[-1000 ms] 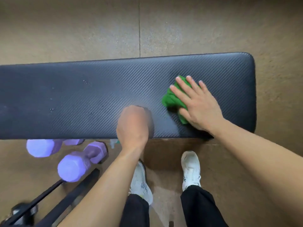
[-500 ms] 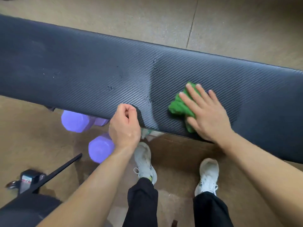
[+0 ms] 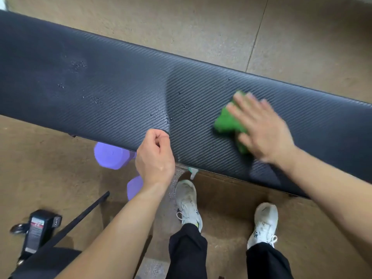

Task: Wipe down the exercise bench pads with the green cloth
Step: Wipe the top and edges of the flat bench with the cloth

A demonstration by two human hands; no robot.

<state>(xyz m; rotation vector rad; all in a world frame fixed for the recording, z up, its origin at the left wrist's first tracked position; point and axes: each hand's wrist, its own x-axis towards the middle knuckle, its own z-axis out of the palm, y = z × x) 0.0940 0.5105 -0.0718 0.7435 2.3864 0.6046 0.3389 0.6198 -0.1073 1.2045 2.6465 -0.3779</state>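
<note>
The right hand (image 3: 261,127) is lying flat with straight fingers and is pressing the crumpled green cloth (image 3: 227,122) on the black bench pad (image 3: 120,83); this hand is looking blurred. The left hand (image 3: 155,160) is making a fist with nothing in it, at the near edge of the surface. Small drops (image 3: 96,100) are sitting on the pad to the left of the cloth. Purple dumbbells (image 3: 109,156) are lying on the floor under this edge.

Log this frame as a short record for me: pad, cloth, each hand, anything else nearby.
bench pad: black, textured; droplets to the left of the cloth
green cloth: bunched, lying on the pad
right hand: fingers straight, pressing on the cloth, motion-blurred
left hand: fingers curled at the pad's near edge; cannot tell whether it holds anything
below pad: purple dumbbells
</note>
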